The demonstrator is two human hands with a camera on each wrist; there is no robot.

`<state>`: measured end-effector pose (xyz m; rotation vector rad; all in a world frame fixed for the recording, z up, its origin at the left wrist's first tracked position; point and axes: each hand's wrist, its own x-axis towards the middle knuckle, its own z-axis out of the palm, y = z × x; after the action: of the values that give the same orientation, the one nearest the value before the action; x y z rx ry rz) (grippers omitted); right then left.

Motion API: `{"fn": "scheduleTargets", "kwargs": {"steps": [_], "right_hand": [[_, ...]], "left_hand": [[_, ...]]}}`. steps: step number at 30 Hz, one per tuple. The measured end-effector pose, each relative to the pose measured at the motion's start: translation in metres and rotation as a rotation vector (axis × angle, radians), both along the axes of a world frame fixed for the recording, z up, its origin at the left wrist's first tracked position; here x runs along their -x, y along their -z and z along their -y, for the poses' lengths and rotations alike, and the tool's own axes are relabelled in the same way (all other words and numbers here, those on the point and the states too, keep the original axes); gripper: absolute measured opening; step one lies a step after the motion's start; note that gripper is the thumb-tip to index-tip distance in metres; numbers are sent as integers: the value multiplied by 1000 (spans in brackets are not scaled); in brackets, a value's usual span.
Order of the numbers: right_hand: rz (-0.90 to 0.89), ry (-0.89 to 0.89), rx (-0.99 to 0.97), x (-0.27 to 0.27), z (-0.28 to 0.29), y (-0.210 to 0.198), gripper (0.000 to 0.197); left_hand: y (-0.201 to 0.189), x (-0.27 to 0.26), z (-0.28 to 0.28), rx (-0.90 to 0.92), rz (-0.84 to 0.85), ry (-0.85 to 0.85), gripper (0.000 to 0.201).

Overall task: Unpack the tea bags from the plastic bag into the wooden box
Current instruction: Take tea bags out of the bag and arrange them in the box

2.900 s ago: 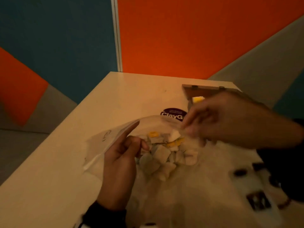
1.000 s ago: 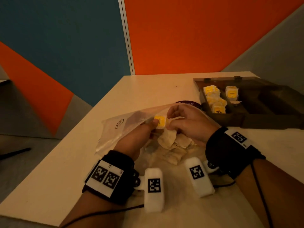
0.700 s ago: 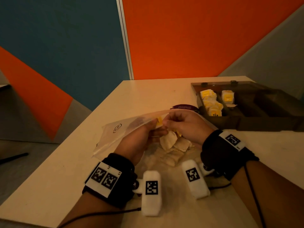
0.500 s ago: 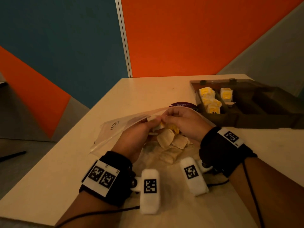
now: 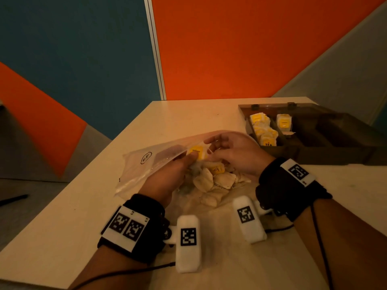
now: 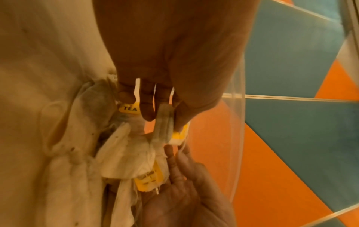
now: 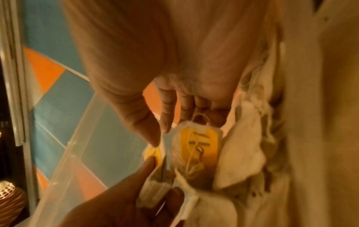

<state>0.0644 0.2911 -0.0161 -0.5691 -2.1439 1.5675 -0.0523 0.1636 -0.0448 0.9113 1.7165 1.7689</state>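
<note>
Since half a second ago the yellow-tagged tea bag [image 5: 196, 152] has risen clear of the heap and both hands have lifted slightly within the plastic bag's mouth; the left hand [image 5: 167, 178] pinches that tea bag between thumb and curled fingers, its pouch hanging on edge in the left wrist view [image 6: 162, 122]; the right hand [image 5: 234, 154] meets it from the other side, thumb and forefinger pressed together on the tag's edge and string, remaining fingers loosely curled; below the grip lies the heap of tea bags [image 5: 211, 181], pale pouches with a few yellow tags showing, inside the clear plastic bag [image 5: 150, 162], whose upper film arches over the fingers; the bag lies on the pale bench [image 5: 62, 216]; to the right, near the bench's far corner, the wooden box [image 5: 335, 147] stands open, tea bags already filed in its two leftmost compartments [image 5: 266, 128]; behind the bench rises a wall of orange, blue and grey panels [image 5: 209, 49].
</note>
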Motion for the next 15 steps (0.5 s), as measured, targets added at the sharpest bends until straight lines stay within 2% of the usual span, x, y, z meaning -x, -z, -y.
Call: {"fn": "scheduleTargets", "kwargs": {"steps": [3, 5, 7, 12, 15], "right_hand": [[170, -68, -150, -5, -3, -6, 37], [280, -111, -244, -7, -4, -6, 39], [338, -113, -340, -8, -4, -4, 32], [190, 29, -291, -8, -5, 0, 12], [62, 170, -150, -3, -1, 3, 17]], "left_hand": [[1, 1, 3, -32, 40, -36, 14], [1, -1, 4, -22, 43, -2, 18], [1, 0, 4, -5, 57, 6, 18], [-3, -4, 3, -20, 37, -49, 30], [-8, -7, 4, -63, 145, 44, 13]]}}
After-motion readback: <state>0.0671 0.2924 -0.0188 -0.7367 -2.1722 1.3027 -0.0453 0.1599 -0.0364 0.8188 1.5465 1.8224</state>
